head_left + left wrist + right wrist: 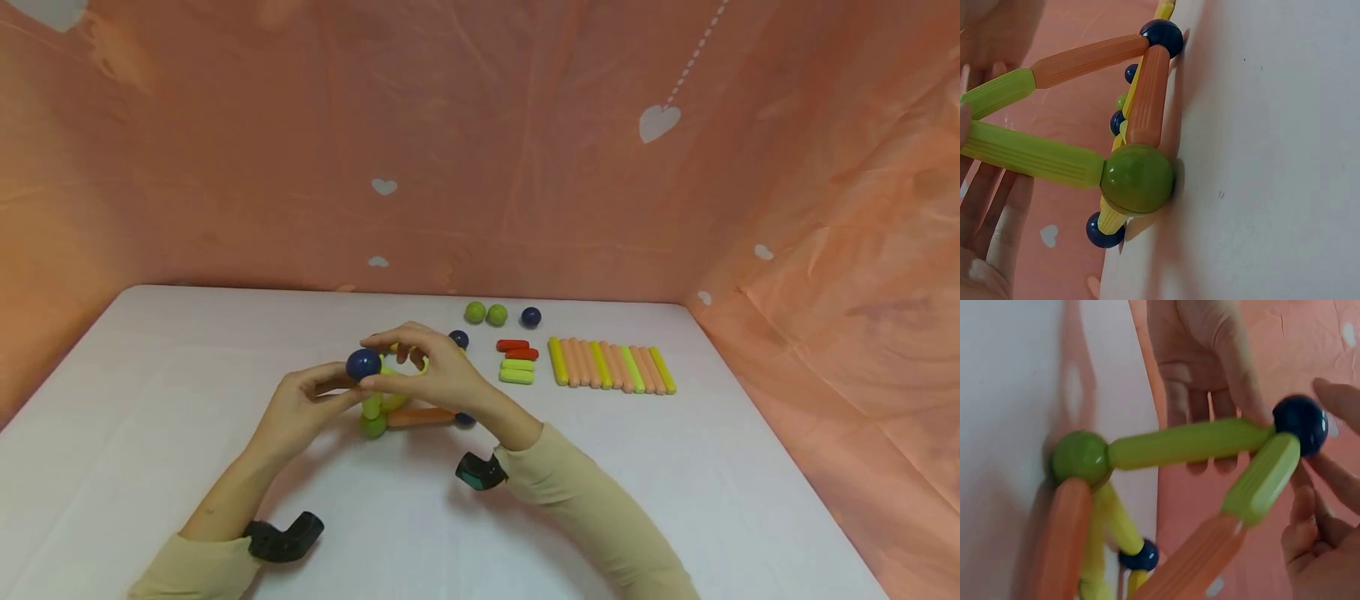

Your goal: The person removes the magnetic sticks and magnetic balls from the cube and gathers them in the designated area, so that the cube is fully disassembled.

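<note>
A dark blue ball [363, 365] tops a raised stick frame, between the two hands. My right hand [442, 371] holds this ball [1300, 425] between thumb and index finger, its other fingers curled. From the left, my left hand [296, 412] pinches the upper end of a light green stick [1191, 445] just below the ball. That stick slants down to a green ball [1137, 179] on the table. A second light green stick [1263, 478] joins an orange stick [1091, 60], which runs down to another blue ball [1161, 39]. Yellow sticks form part of the base.
Behind are two green balls [486, 313] and a blue ball [531, 317]. Short red sticks [517, 349] and short light green sticks [517, 371] lie right of the frame. Further right is a row of long sticks [611, 365]. Pink cloth hangs around the white table [675, 483].
</note>
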A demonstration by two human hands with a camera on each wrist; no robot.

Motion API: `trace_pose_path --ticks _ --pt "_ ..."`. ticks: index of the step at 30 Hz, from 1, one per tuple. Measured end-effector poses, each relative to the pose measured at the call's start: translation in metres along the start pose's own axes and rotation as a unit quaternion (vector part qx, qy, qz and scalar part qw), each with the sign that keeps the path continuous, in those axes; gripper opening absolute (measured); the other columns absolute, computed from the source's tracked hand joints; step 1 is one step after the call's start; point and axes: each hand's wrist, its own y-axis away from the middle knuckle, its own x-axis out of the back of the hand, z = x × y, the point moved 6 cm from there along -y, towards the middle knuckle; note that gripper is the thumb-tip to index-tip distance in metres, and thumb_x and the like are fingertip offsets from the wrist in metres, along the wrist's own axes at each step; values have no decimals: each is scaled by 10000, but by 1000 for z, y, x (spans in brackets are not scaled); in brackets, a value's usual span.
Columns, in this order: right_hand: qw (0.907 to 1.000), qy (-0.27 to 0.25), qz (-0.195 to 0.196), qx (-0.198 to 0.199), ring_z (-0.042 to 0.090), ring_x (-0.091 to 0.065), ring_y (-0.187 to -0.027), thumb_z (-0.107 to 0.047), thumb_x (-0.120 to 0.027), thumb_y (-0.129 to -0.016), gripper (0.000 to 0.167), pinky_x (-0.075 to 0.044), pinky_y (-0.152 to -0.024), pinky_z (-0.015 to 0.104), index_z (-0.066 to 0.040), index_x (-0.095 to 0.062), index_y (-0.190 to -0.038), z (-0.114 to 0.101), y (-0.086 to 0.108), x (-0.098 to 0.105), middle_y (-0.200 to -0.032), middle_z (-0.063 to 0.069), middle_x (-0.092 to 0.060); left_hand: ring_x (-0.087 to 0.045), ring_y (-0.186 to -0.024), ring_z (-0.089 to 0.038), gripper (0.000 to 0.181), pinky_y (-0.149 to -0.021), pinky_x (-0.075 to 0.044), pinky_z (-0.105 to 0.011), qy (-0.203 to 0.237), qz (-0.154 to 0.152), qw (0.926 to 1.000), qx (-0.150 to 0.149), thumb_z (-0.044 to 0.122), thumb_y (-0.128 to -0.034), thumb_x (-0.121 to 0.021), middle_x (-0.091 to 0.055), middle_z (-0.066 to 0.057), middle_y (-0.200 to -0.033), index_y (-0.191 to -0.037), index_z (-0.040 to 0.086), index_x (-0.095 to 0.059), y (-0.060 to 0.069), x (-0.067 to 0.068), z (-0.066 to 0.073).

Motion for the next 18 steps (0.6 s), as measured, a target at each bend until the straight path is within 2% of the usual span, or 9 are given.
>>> trace_pose_path --ticks 3,5,7,12,15,18 --pt "9993 350 -98 62 197 -480 -817 -153 -795 -782 436 -373 -667 165 -70 -661 -1187 -8 -5 -3 -982 49 -603 -565 -940 80 282 -830 -492 -135 -111 49 9999 37 106 -895 -674 -680 -162 -1094 -1139 -35 -664 0 1 2" --pt "9985 520 -137 74 209 -488 -782 -166 -792 -788 414 -369 -647 154 -71 -669 -1171 -11 -7 -4 -937 30 -602 -562 -938 87 282 -835 -487 -131 -104 53 9999 65 101 -898 -669 -675 -177 -1103 -1144 -36 -662 0 1 1" --pt "9979 627 -171 34 180 -494 -748 -177 -776 -806 376 -373 -629 147 -70 -676 -1153 -12 -8 -4 -891 25 -602 -567 -944 80 278 -836 -491 -138 -56 49 10000 57 114 -899 -672 -692 -106 -1079 -1136 -30 -668 0 1 1" --pt "9969 752 -232 60 61 -466 -693 -175 -716 -864 301 -380 -598 140 -39 -666 -1128 -13 -7 -5 -839 32 -613 -587 -960 45 266 -841 -501 -153 148 11 9999 -1 156 -896 -683 -679 163 -964 -1103 -12 -686 0 0 1" --pt "9967 759 -222 184 50 -467 -690 -159 -689 -886 282 -396 -599 145 -19 -652 -1128 -12 -6 -5 -838 47 -612 -594 -966 41 264 -843 -504 -156 161 -9 9999 -22 171 -894 -687 -676 179 -955 -1096 2 -691 0 0 1" --pt "9988 435 -224 -19 94 -537 -745 -153 -635 -925 282 -444 -649 150 -6 -624 -1166 -8 -3 -3 -889 70 -635 -591 -987 47 284 -851 -502 -160 125 -32 9999 47 200 -889 -694 -696 116 -997 -1110 22 -690 0 -1 1"
